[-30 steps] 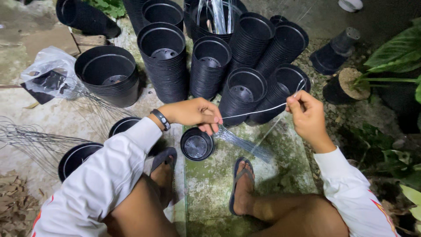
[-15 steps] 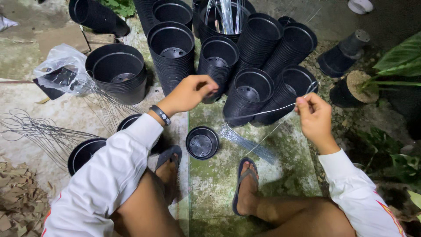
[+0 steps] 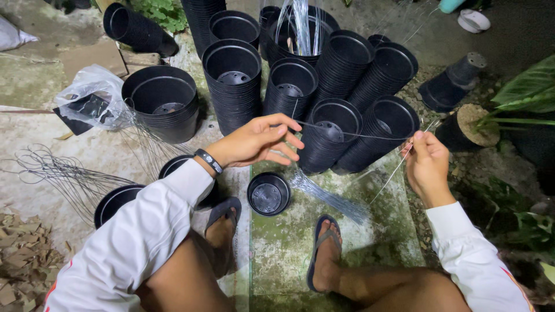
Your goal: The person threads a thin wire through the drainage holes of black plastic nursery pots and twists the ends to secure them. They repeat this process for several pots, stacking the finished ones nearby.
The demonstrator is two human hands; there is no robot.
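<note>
We noted the mossy concrete slab [image 3: 277, 254] carrying everything. Stacks of black plastic pots [image 3: 341, 75] leaned across its far edge, with one wide pot [image 3: 163, 103] toward the far left corner, beside a clear plastic bag [image 3: 92, 98]. A bundle of bent wires [image 3: 63, 173] lay along the left edge. A single small pot [image 3: 269, 193] sat between the two sandalled feet, a sheaf of straight wires [image 3: 329, 198] just right of it. Our left hand [image 3: 257, 141] pinched one end of a thin wire [image 3: 352, 134], fingers closed; our right hand [image 3: 425, 164] gripped the other end, holding it stretched above the stacks.
</note>
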